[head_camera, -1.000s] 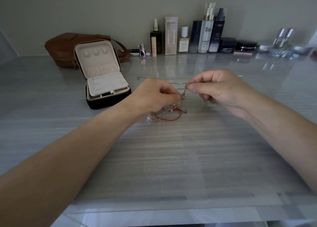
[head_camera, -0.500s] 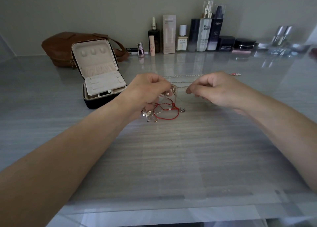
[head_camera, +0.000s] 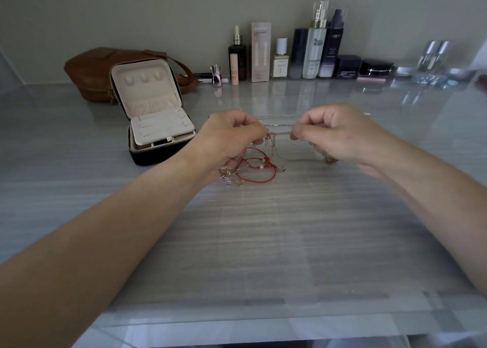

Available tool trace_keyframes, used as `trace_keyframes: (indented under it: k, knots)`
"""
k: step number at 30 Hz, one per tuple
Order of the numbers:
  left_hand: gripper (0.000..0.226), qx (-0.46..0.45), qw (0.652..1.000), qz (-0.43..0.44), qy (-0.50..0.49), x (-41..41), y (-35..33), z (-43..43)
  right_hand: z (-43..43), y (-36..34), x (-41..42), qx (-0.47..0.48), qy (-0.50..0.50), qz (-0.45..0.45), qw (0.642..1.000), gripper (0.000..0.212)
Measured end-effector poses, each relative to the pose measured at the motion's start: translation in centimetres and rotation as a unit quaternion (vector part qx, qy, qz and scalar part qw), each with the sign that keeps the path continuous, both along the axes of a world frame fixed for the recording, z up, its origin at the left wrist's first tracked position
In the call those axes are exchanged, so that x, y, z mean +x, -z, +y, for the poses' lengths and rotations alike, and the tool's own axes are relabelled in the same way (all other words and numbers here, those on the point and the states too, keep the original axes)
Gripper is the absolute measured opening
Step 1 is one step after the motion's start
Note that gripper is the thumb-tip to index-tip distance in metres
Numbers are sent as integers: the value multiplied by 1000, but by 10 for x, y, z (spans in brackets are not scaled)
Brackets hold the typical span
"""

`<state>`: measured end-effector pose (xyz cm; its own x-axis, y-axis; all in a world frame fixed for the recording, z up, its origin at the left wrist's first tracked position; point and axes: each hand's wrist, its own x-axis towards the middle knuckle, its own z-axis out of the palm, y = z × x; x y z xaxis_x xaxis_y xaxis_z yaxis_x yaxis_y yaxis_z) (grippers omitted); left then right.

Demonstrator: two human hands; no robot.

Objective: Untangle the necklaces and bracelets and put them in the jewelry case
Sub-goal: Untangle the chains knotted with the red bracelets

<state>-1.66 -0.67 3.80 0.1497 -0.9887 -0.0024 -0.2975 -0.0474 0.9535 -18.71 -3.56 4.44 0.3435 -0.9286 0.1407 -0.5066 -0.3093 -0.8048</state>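
pulling a thin chain (head_camera: pixel 280 133) taut: left grip (head_camera: pixel 232 137) and right grip (head_camera: pixel 334 134) each pinch it, fingers curled, likely teasing it from the tangle (head_camera: pixel 254 168) on the counter (head_camera: pixel 263 242); open case (head_camera: pixel 158 126) sits far left.

L'OREAL on dark bottle (head_camera: pixel 334 48); "JU" on pink tube (head_camera: pixel 234 69); other labels illegible.

Left hand (head_camera: pixel 229 139) and right hand (head_camera: pixel 340 137) pinch a chain (head_camera: pixel 280 133).

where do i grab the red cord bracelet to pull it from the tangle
Pinch the red cord bracelet at its near, lower arc, coming from the near side: that loop is bare, while its upper strands tangle with the thin gold chains.
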Motion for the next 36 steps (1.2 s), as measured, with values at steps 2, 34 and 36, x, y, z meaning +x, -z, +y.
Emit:
trace_keyframes:
  k: [2, 34, 36]
  knots:
    - [11, 2, 1000, 2, -17, 0, -1, 0, -1, 1, 1, 26, 7, -8, 1000, 20]
    - [17, 2, 998, -47, -46, 3, -4, 3, 2, -11, -10, 52, 32, -48, 997, 14]
    - [16, 2, 998, -47, -43, 3, -4, 3, 2, -10, -8, 49, 40, -28, 998, 12]
